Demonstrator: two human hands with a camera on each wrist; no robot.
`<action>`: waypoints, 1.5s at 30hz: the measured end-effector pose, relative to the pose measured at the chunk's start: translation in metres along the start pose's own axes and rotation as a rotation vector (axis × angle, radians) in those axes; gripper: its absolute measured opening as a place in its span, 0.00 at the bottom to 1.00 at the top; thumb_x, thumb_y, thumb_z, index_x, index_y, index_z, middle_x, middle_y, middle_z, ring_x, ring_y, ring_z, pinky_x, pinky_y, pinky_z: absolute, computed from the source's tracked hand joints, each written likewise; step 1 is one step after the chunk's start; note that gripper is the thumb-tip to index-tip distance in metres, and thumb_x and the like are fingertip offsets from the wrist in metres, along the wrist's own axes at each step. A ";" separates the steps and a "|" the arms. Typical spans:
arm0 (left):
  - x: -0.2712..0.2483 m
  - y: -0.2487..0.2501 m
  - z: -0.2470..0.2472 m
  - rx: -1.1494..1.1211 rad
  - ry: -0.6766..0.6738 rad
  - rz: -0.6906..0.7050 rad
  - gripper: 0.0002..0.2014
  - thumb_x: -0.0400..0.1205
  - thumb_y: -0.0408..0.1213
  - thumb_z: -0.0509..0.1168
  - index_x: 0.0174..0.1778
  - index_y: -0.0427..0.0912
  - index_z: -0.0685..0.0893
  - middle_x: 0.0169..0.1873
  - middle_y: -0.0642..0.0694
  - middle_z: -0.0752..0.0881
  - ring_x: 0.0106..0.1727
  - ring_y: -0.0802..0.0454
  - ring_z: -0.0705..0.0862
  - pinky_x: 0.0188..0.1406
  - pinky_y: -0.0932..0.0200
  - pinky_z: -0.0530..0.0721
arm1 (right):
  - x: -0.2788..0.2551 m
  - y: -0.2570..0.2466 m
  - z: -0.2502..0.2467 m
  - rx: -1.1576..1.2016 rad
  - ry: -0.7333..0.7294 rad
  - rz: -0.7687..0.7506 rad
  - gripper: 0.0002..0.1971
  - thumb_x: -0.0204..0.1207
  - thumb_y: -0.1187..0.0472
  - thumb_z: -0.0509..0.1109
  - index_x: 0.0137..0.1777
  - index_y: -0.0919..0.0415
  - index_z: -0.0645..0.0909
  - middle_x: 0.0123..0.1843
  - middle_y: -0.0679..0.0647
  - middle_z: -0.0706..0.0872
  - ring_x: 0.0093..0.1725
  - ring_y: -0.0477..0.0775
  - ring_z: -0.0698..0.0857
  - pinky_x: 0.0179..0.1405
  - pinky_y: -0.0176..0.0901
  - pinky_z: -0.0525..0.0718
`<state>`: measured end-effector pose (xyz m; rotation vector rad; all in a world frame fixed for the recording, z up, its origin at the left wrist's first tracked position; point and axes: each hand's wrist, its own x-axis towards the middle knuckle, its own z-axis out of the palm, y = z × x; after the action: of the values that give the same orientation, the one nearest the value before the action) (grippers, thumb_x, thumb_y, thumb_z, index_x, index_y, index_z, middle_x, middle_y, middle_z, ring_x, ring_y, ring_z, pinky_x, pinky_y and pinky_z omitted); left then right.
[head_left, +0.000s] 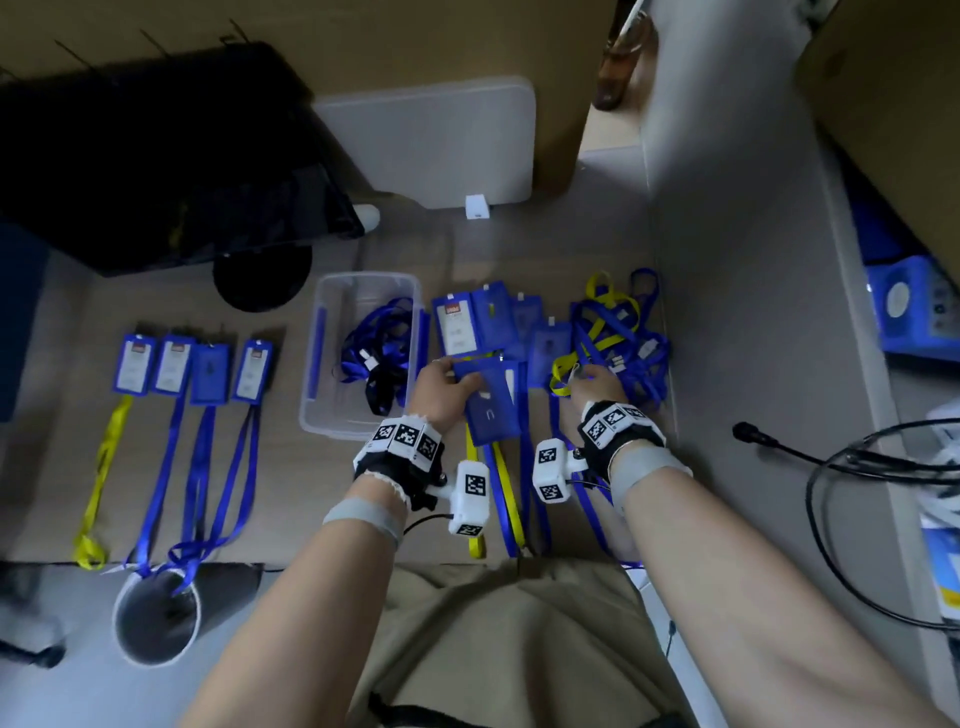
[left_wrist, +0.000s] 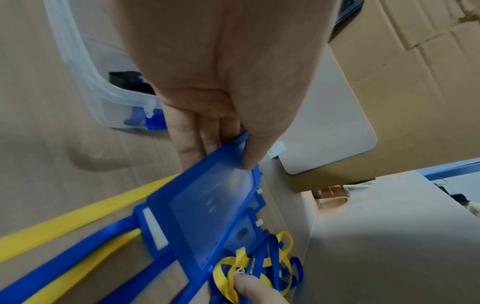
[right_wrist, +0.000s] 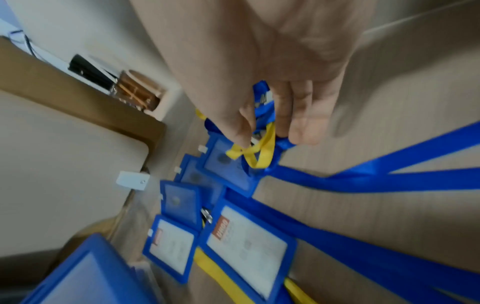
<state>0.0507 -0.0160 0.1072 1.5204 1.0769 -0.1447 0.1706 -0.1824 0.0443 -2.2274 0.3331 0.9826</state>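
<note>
So the left hand (head_left: 441, 387) has a blue badge holder (head_left: 491, 410) pinched by one short end, thumb on top and fingers underneath. It sits mid-table, a bit toward the near edge, and partly overlaps another holder. The right hand (head_left: 597, 387) is just beside it, thumb and forefinger closed on a loop of yellow lanyard (right_wrist: 262, 152) at the edge of the tangled lanyard pile (head_left: 618, 327).

Room is tight here. The left hand is just beside the right wall of the clear plastic box (head_left: 317, 374), which has a bundle of blue and black straps inside. Right behind the held holder is a spread of more badge holders (head_left: 483, 322), overlapping each other. The pile on the right is jammed up against the grey partition (head_left: 727, 312), so that side is closed off.

The open bit is the bare strip of table (head_left: 291, 467) between the box and the row of four badges (head_left: 171, 366) at the left, whose straps run all the way to the near edge. Blue and yellow straps also trail from under the hands to the near edge, between the two wrists. The far side is blocked by a grey board (head_left: 431, 145) and a black bag (head_left: 156, 156)
</note>
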 end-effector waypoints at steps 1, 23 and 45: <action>-0.001 -0.006 -0.005 0.011 0.014 -0.001 0.08 0.80 0.32 0.69 0.54 0.34 0.83 0.50 0.34 0.90 0.48 0.38 0.89 0.48 0.42 0.88 | -0.001 0.000 0.007 -0.040 -0.037 0.002 0.08 0.80 0.58 0.64 0.53 0.59 0.81 0.52 0.64 0.85 0.52 0.69 0.83 0.45 0.49 0.77; -0.009 0.011 -0.022 0.015 -0.186 0.200 0.17 0.82 0.31 0.65 0.66 0.48 0.74 0.48 0.40 0.89 0.44 0.45 0.88 0.45 0.52 0.88 | -0.086 -0.038 -0.034 0.796 -0.159 -0.164 0.09 0.76 0.71 0.61 0.37 0.64 0.80 0.26 0.56 0.74 0.27 0.54 0.77 0.34 0.48 0.84; -0.079 -0.030 -0.061 -0.025 -0.552 0.518 0.07 0.82 0.34 0.70 0.38 0.41 0.90 0.39 0.40 0.88 0.43 0.50 0.85 0.47 0.59 0.79 | -0.197 -0.031 0.012 0.281 0.027 -0.286 0.11 0.82 0.67 0.59 0.51 0.59 0.83 0.30 0.55 0.81 0.20 0.48 0.73 0.14 0.33 0.66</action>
<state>-0.0426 -0.0114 0.1534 1.5613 0.2361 -0.1743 0.0434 -0.1582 0.1967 -1.9665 0.1477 0.7066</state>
